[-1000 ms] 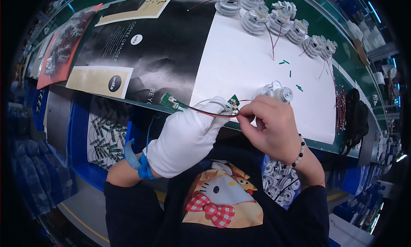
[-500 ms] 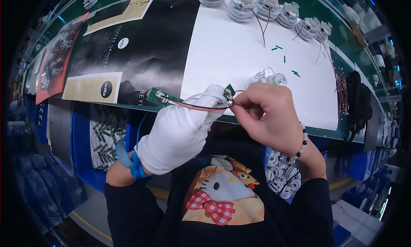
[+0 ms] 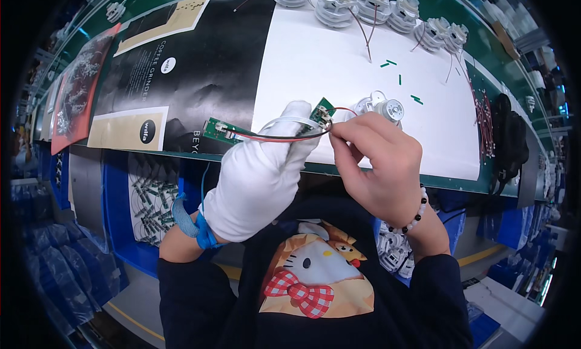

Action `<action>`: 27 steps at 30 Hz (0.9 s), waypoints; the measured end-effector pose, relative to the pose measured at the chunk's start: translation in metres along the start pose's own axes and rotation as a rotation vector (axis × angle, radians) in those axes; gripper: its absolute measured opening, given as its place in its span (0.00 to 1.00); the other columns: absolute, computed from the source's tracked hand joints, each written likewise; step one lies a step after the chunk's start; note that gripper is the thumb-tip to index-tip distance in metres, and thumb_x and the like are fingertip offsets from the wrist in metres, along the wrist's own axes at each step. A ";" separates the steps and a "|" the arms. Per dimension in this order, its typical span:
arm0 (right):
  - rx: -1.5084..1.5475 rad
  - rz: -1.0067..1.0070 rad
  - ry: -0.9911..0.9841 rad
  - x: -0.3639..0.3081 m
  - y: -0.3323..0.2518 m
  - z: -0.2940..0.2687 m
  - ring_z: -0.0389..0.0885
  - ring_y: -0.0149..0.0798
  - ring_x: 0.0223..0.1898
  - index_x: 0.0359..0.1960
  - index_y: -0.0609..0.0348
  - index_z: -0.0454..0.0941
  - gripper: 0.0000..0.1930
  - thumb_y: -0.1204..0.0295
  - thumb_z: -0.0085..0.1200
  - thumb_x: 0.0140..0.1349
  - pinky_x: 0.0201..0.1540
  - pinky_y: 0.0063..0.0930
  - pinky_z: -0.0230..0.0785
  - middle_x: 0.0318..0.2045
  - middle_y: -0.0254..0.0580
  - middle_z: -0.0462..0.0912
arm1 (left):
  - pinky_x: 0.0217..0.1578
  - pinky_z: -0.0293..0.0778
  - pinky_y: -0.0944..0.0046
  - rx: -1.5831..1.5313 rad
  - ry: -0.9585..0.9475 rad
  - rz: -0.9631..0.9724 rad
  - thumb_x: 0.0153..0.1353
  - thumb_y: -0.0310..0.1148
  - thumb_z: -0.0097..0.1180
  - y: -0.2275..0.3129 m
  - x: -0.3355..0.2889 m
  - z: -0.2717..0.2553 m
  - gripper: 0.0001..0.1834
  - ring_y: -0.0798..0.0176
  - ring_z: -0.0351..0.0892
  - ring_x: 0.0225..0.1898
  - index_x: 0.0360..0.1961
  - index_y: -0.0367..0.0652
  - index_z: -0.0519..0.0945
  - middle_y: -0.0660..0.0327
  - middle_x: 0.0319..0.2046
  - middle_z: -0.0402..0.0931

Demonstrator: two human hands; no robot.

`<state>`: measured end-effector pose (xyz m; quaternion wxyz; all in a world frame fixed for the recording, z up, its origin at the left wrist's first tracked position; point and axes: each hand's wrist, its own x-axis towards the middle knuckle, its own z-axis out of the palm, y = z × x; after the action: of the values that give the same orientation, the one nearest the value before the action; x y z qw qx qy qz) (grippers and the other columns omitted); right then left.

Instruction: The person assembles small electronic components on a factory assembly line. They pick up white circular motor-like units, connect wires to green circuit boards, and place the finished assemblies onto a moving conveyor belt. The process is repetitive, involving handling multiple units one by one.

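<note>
My left hand (image 3: 257,173), in a white glove with a blue band at the wrist, is closed around a small green circuit board (image 3: 322,109) and a white ring-shaped part (image 3: 283,121). A second, longer green circuit board (image 3: 219,131) sticks out to the left of the glove. Red and black wires (image 3: 266,137) run across the glove between the two boards. My bare right hand (image 3: 382,161), with a beaded bracelet, pinches a thin wire at the right board's lower end. A red wire (image 3: 345,109) loops above its fingertips. Gloved fingers hide part of the ring.
Behind my right hand a white motor unit (image 3: 390,109) stands on a white sheet (image 3: 290,65). Several similar white units (image 3: 339,7) line the far edge. Small green strips (image 3: 399,80) lie mid-sheet. At left are a black printed sheet (image 3: 206,58) and a red-edged bag (image 3: 85,77).
The held boards have risen slightly, and the right one shows more of its green face. My right fingers stay at the wire, the hand turned a little. The whole view has shifted slightly.
</note>
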<state>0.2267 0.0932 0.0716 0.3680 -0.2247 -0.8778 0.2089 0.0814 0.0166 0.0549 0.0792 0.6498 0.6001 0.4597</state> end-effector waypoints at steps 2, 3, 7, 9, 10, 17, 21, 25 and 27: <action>-0.036 -0.004 0.006 -0.001 -0.001 -0.001 0.74 0.40 0.21 0.29 0.67 0.74 0.07 0.83 0.55 0.46 0.21 0.28 0.66 0.22 0.43 0.72 | 0.19 0.68 0.75 -0.012 -0.006 -0.018 0.57 0.24 0.55 0.000 0.000 0.000 0.15 0.75 0.71 0.19 0.46 0.33 0.73 0.61 0.26 0.77; -0.042 0.000 0.008 -0.002 -0.002 -0.001 0.74 0.40 0.21 0.29 0.67 0.74 0.07 0.83 0.55 0.46 0.21 0.28 0.66 0.22 0.42 0.72 | 0.19 0.68 0.75 -0.019 -0.009 -0.028 0.56 0.25 0.56 0.001 0.000 0.000 0.15 0.76 0.71 0.19 0.46 0.34 0.73 0.62 0.26 0.77; -0.052 0.002 0.004 -0.003 0.000 0.003 0.73 0.41 0.21 0.28 0.66 0.73 0.07 0.82 0.54 0.46 0.22 0.29 0.65 0.22 0.42 0.70 | 0.21 0.68 0.74 -0.545 -0.175 -0.703 0.56 0.26 0.57 0.012 0.013 -0.009 0.13 0.74 0.74 0.23 0.42 0.34 0.74 0.61 0.27 0.77; -0.056 -0.003 -0.005 -0.004 0.001 0.003 0.73 0.41 0.21 0.28 0.66 0.73 0.06 0.82 0.54 0.46 0.22 0.29 0.65 0.22 0.43 0.69 | 0.17 0.64 0.78 -0.699 -0.282 -0.778 0.56 0.27 0.57 0.010 0.019 -0.013 0.13 0.78 0.70 0.20 0.42 0.35 0.75 0.65 0.26 0.76; -0.064 -0.006 -0.011 -0.003 0.001 0.004 0.73 0.41 0.21 0.28 0.66 0.73 0.06 0.82 0.54 0.46 0.22 0.29 0.65 0.22 0.43 0.69 | 0.21 0.65 0.79 -0.771 -0.281 -0.746 0.56 0.25 0.56 0.008 0.015 -0.013 0.12 0.79 0.69 0.23 0.41 0.34 0.75 0.66 0.26 0.75; -0.074 -0.011 -0.036 -0.005 -0.004 0.004 0.72 0.40 0.20 0.27 0.66 0.72 0.07 0.83 0.54 0.45 0.21 0.29 0.64 0.21 0.42 0.69 | 0.29 0.66 0.76 -0.552 -0.295 -0.529 0.57 0.22 0.52 -0.003 0.006 -0.010 0.09 0.78 0.68 0.29 0.39 0.34 0.75 0.66 0.30 0.74; -0.049 -0.007 0.013 -0.005 -0.003 0.002 0.72 0.41 0.19 0.26 0.66 0.73 0.07 0.84 0.55 0.43 0.20 0.28 0.65 0.21 0.42 0.71 | 0.30 0.68 0.73 -0.460 -0.225 -0.299 0.57 0.22 0.53 0.001 0.003 -0.007 0.07 0.75 0.69 0.29 0.38 0.34 0.76 0.65 0.28 0.74; -0.038 -0.023 0.003 -0.009 0.000 -0.002 0.73 0.41 0.20 0.27 0.66 0.74 0.08 0.85 0.56 0.42 0.21 0.27 0.66 0.22 0.42 0.72 | 0.28 0.68 0.72 -0.429 -0.179 -0.276 0.56 0.24 0.54 0.008 0.002 -0.005 0.07 0.73 0.71 0.26 0.36 0.34 0.77 0.61 0.26 0.76; -0.048 -0.031 0.007 -0.009 0.002 -0.001 0.74 0.38 0.19 0.26 0.66 0.74 0.08 0.86 0.56 0.42 0.21 0.24 0.66 0.22 0.42 0.73 | 0.28 0.69 0.72 -0.425 -0.164 -0.286 0.56 0.24 0.55 0.010 0.000 -0.004 0.07 0.72 0.72 0.25 0.36 0.33 0.77 0.61 0.26 0.76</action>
<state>0.2333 0.0898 0.0663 0.3687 -0.2205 -0.8846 0.1813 0.0857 0.0121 0.0634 0.3259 0.5625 0.5675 0.5054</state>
